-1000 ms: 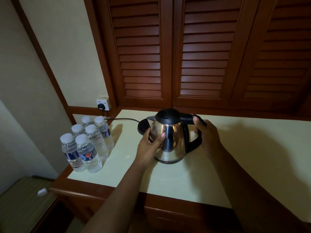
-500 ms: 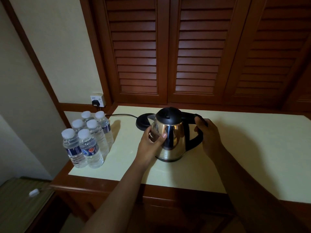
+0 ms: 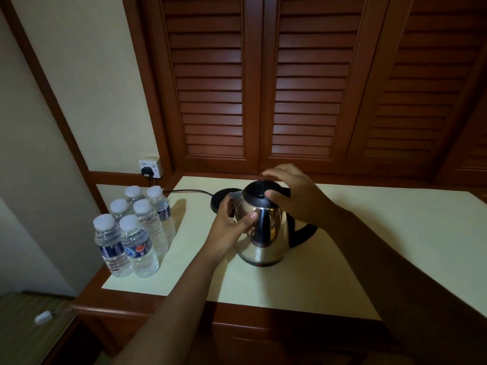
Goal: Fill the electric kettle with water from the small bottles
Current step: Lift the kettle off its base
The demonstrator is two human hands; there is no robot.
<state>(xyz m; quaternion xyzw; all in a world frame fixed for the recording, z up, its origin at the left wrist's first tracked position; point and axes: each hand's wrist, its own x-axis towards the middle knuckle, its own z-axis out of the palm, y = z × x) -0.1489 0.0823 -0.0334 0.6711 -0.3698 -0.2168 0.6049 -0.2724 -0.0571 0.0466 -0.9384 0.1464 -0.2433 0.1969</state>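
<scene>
A steel electric kettle [image 3: 266,233] with a black lid [image 3: 257,192] and black handle stands on the cream counter [image 3: 369,233], off its base. My left hand [image 3: 232,222] grips the kettle's left side below the spout. Over the lid hovers my right hand [image 3: 295,193], thumb on the lid's front and fingers arched above it. The lid is closed. Several small water bottles [image 3: 131,233] with white caps stand together at the counter's left edge, all capped.
The kettle's black round base [image 3: 220,201] lies behind the kettle, its cord running to a wall socket [image 3: 150,168]. Brown louvred doors [image 3: 263,88] rise directly behind the counter. A wooden ledge and floor lie below at the left.
My right hand has left the kettle's handle and moved up onto the lid. My left hand still holds the kettle's side. The kettle stays in place.
</scene>
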